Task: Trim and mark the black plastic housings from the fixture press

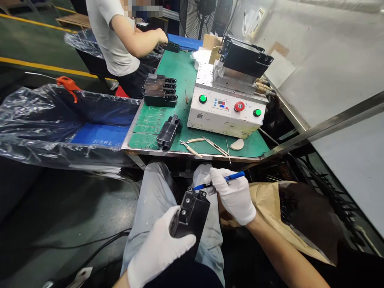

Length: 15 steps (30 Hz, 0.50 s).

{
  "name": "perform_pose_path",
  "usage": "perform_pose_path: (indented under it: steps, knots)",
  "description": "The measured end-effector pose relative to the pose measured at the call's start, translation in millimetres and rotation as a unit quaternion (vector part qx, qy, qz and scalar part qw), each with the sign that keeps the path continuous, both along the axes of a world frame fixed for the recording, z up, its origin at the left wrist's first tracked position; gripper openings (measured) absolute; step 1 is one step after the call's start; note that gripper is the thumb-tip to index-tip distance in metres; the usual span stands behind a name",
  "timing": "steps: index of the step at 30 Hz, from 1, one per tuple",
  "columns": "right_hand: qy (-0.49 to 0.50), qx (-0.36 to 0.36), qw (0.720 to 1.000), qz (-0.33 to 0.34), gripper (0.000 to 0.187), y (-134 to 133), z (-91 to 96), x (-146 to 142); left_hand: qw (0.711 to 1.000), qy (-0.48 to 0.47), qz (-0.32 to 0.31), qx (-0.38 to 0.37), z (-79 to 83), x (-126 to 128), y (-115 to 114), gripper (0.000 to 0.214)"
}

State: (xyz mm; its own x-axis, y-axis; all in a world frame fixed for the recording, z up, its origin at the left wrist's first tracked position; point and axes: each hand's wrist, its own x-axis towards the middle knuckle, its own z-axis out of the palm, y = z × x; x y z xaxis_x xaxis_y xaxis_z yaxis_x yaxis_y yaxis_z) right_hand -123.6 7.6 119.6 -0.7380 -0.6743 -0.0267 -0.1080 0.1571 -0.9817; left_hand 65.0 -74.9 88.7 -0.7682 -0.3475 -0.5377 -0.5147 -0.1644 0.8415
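My left hand [160,248], in a white glove, grips a black plastic housing [195,216] tilted above my lap. Metal inserts show along the housing's upper end. A blue pen-shaped tool [222,180] is pinched in my gloved right hand [232,194]. Its dark tip is at the housing's top edge, close to one insert; whether it touches I cannot tell. On the green-topped table [144,130] in front of me, another black housing [168,132] lies near the edge. Several more housings [160,92] stand in a row behind it.
A white machine [226,116] with buttons carries a black part [246,58] on its fixture. Pliers [193,146] and tweezers [215,146] lie at the table's front edge. Left is a plastic-lined bin [99,134] with an orange air gun [69,86]. A co-worker [117,40] handles a black part beyond.
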Motion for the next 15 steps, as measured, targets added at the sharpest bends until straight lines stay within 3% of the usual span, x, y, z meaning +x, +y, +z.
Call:
perform_pose_path:
  steps: [3, 9, 15]
  knots:
    - [0.032, 0.005, 0.999, 0.017, 0.045, -2, -3.1, -1, 1.0, 0.001, -0.004, -0.001, -0.7, 1, 2, 0.042]
    - [0.066, 0.014, 0.997, -0.028, 0.04, 6, -3.7, -3, 1.0, -0.009, -0.003, -0.005, -3.9, 1, 3, 0.042]
    - [0.088, 0.01, 0.996, 0.034, 0.036, 14, 4.3, 15, 1.0, -0.008, 0.004, -0.009, -0.8, -1, 3, 0.036]
